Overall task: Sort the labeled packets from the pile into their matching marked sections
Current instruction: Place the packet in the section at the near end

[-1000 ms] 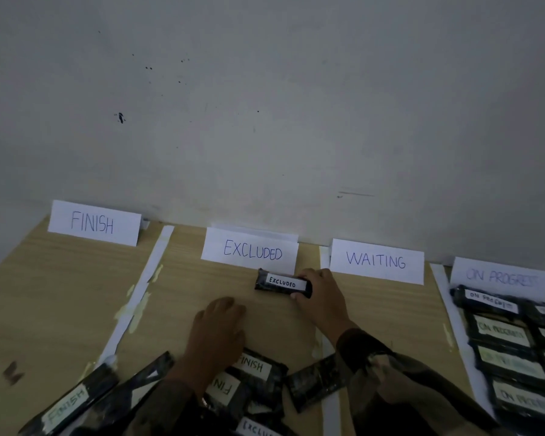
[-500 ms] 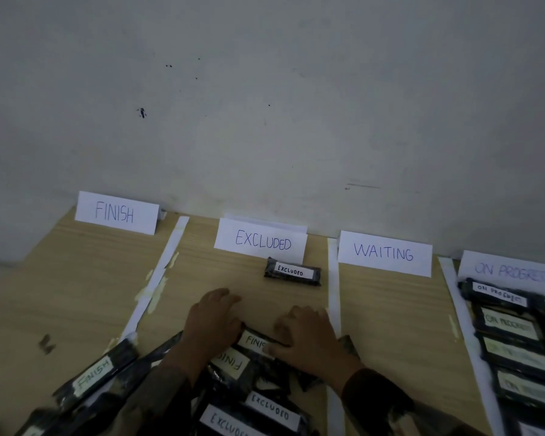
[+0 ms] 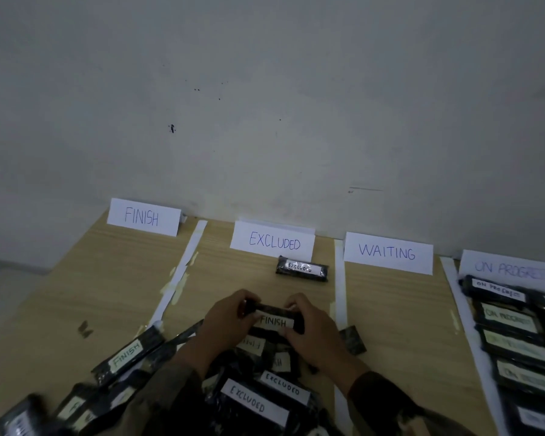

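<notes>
1. The FINISH packet [image 3: 276, 320] is held just above the pile [image 3: 255, 401], close to the near edge of the table [image 3: 92, 278] and about midway across it, label facing up.
2. The left hand [image 3: 225, 322] grips the packet's left end and the right hand [image 3: 312, 328] its right end. Both sets of fingers curl over the far edge, pinching it against the thumbs.
3. It looks like a thin, glossy pouch — probably light, somewhat bendy and a little slick. The short ends seem the best hold, since that keeps the label readable.
4. Its likely home is the lane below the FINISH sign [image 3: 143, 217] at the back left corner, bounded by a paper strip [image 3: 183, 269].
5. Toward the back edge, an EXCLUDED packet [image 3: 302, 268] lies just in front of the EXCLUDED sign [image 3: 274, 242]. The WAITING sign [image 3: 387, 253] stands further right.
6. Along the right edge, ON PROGRESS packets [image 3: 513, 322] lie in rows below the ON PROGRESS sign [image 3: 510, 267].
7. Between the hands and the FINISH lane, a loose packet [image 3: 128, 352] lies slanted near the strip's near end — carrying the held one over it, not sliding, seems wiser, as the strip's taped edges could snag.
</notes>
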### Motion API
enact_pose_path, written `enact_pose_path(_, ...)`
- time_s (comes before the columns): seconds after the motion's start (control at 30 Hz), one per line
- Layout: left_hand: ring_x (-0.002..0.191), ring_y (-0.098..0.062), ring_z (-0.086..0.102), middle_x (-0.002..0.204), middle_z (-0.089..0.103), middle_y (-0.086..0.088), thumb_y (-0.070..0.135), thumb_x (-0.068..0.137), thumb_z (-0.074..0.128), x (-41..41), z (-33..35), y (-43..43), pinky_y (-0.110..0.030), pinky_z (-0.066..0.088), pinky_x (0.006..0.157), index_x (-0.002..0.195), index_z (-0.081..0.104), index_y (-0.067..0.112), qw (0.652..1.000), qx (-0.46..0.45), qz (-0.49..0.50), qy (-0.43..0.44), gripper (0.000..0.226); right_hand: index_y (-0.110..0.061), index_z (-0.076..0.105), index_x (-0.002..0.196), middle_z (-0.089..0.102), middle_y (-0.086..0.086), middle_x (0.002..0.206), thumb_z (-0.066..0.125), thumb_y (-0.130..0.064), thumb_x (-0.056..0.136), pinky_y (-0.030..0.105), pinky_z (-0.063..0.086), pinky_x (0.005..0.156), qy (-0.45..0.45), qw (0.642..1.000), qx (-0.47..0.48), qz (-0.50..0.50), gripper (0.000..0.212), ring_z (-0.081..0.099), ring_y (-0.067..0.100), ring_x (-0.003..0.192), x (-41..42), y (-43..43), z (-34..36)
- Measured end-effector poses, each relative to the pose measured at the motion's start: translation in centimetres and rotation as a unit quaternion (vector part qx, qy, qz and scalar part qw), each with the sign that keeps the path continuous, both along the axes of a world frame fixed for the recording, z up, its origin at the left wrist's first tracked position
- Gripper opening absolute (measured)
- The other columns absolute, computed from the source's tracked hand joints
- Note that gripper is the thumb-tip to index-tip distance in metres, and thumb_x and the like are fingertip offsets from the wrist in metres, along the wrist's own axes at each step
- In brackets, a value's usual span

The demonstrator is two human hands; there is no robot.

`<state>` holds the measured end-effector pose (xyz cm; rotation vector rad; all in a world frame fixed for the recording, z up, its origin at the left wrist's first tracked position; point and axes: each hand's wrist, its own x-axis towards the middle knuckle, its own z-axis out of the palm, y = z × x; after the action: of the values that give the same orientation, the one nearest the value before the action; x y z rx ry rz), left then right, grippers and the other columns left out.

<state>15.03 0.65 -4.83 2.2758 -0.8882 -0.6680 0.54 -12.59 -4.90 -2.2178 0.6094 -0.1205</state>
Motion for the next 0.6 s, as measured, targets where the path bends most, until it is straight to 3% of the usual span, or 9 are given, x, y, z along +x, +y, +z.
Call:
enact_pose_path(0.13,0.084,-0.016,0.060,0.089,0.062,0.002,0.024,0.089,0.060,0.4,1.7,0.7,-0.029,0.050,0.073,0.098,0.055,0.029,0.999,-0.032,0.016,0.025,0.012,-0.027,0.040,0.131,0.045,-0.006,0.122,0.070,-0.043,0.072,0.027,0.040,0.084,0.014,0.986,-0.150,0.074,0.068,0.043,0.013,0.107,-0.2,0.5,0.8)
enact_pose_path(0.27,0.076,-0.024,0.061,0.083,0.061,-0.012,0.024,0.090,0.059,1.5,3.4,2.6,-0.038,0.055,0.066,0.106,0.054,0.025,0.997,-0.045,0.032,0.045,0.017,-0.025,0.040,0.135,0.047,-0.005,0.124,0.068,-0.042,0.073,0.030,0.039,0.088,0.007,0.972,-0.217,0.087,0.070,0.043,0.017,0.110,1.2,1.8,2.2)
enact_pose_path(0.37,0.080,-0.017,0.060,0.100,0.062,-0.008,0.023,0.093,0.054,2.8,4.0,5.1,-0.017,0.049,0.055,0.124,0.048,0.020,0.999,-0.048,0.024,0.010,0.032,-0.027,0.039,0.135,0.048,-0.006,0.124,0.070,-0.044,0.072,0.031,0.037,0.088,0.015,0.971,-0.227,0.068,0.072,0.044,0.017,0.110,3.0,3.8,2.7)
enact_pose_path(0.43,0.101,-0.015,0.056,0.120,0.057,-0.001,0.025,0.093,0.052,4.2,4.1,7.4,-0.018,0.044,0.073,0.133,0.043,0.021,0.997,-0.037,0.016,-0.070,0.042,-0.026,0.039,0.136,0.047,-0.006,0.126,0.069,-0.045,0.072,0.031,0.035,0.087,0.023,0.970,-0.234,0.063,0.073,0.044,0.018,0.111,4.6,5.4,2.7)
enact_pose_path(0.5,0.119,-0.020,0.048,0.130,0.052,-0.001,0.029,0.091,0.053,5.7,4.1,10.1,-0.028,0.039,0.092,0.137,0.041,0.019,0.992,-0.033,0.015,-0.123,0.048,-0.024,0.039,0.136,0.048,-0.005,0.128,0.068,-0.044,0.073,0.031,0.035,0.087,0.026,0.967,-0.244,0.063,0.072,0.045,0.019,0.113,6.4,6.8,2.5)
enact_pose_path(0.6,0.111,-0.028,0.056,0.123,0.058,-0.007,0.042,0.080,0.044,8.0,3.3,13.7,-0.037,0.047,0.087,0.129,0.052,0.012,0.980,-0.014,-0.003,-0.197,0.058,-0.024,0.039,0.136,0.046,-0.005,0.128,0.066,-0.041,0.075,0.031,0.036,0.088,0.031,0.968,-0.240,0.062,0.069,0.045,0.018,0.114,9.4,9.1,2.5)
